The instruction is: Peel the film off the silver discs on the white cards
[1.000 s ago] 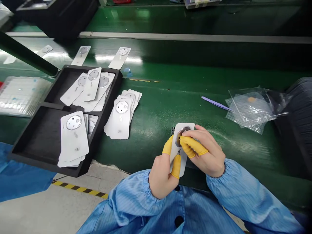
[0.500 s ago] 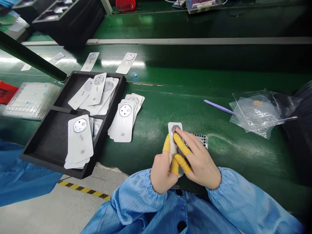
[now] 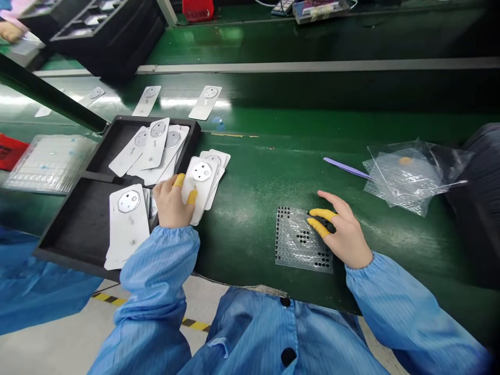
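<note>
My left hand (image 3: 174, 203), with yellow finger cots, pinches the left edge of a white phone back panel (image 3: 201, 179) that has an octagonal camera area. This panel lies on top of a stack of similar panels beside the black tray. My right hand (image 3: 339, 229) hovers over the right part of a clear sheet with black dots (image 3: 295, 245). Its fingers are apart, the index stretched out, and nothing shows between them. The sheet lies flat on the green bench, its upper right corner partly hidden by the fingers.
The black tray (image 3: 88, 179) holds several loose panels (image 3: 128, 224). More panels (image 3: 205, 102) lie on the far belt. Purple tweezers (image 3: 347, 169) touch a pile of clear plastic bags (image 3: 416, 177). Clear trays (image 3: 50, 161) are stacked at left. Another person's blue sleeve (image 3: 42, 281) is near.
My left hand has moved left with a panel from in front of me to the stack. My right hand has come off the panel and shifted right over the dotted sheet, now uncovered.
</note>
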`<state>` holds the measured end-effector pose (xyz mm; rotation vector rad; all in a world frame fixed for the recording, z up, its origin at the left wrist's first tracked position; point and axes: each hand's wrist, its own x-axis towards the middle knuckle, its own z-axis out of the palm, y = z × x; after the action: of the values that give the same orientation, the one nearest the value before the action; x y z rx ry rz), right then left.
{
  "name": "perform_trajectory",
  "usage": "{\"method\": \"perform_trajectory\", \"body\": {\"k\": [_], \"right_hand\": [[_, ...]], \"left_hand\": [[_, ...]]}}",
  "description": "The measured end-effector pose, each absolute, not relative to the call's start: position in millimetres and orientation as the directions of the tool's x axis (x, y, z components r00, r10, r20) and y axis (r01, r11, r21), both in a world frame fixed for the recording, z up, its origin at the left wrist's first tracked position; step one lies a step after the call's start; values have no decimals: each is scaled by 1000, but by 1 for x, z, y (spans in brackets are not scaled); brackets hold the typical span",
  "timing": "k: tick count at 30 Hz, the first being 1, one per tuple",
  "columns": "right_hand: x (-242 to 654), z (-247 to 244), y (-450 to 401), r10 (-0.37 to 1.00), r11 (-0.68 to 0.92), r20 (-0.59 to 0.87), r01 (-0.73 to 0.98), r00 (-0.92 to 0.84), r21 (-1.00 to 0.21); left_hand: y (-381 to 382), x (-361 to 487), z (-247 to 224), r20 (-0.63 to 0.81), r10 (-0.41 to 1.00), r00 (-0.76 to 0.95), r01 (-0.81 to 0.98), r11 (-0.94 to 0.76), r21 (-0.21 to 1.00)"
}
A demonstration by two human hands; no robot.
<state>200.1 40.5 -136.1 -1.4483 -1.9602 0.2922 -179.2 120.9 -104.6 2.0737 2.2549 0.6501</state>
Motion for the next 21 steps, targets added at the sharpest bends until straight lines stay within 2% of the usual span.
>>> {"method": "perform_trajectory", "body": {"k": [2, 4, 6, 7, 8, 10, 12, 15, 17, 21], "right_hand": [[197, -132, 40, 942, 300, 318, 691, -107, -657], [195, -123, 41, 979, 198, 188, 581, -77, -790], [195, -114, 44, 993, 102, 62, 462, -100, -881], [196, -111, 47, 992, 74, 22, 418, -128, -906], [196, -108, 51, 986, 62, -3, 391, -165, -918], [197, -106, 61, 969, 99, -1, 394, -246, -914], [195, -105, 71, 958, 224, 103, 468, -269, -855], [187, -105, 75, 890, 447, 390, 626, -237, -639], [177, -105, 69, 814, 555, 507, 643, -285, -529], [160, -109, 50, 761, 642, 526, 557, -379, -527]], "left_hand": [[113, -162, -105, 318, 937, -147, 934, 26, 355], [95, -130, -102, 306, 934, -186, 831, -16, 556], [74, -93, -100, 142, 980, -136, 531, -48, 846], [65, -75, -99, 12, 999, -43, 327, 2, 945], [59, -59, -99, -119, 990, 79, 146, 106, 984], [54, -35, -101, -352, 899, 262, -73, 382, 921], [56, -24, -105, -488, 822, 294, -157, 545, 824], [61, -21, -109, -520, 833, 189, -221, 553, 804], [60, -21, -110, -506, 851, 138, -245, 524, 816], [54, -16, -109, -468, 880, 84, -292, 471, 833]]}}
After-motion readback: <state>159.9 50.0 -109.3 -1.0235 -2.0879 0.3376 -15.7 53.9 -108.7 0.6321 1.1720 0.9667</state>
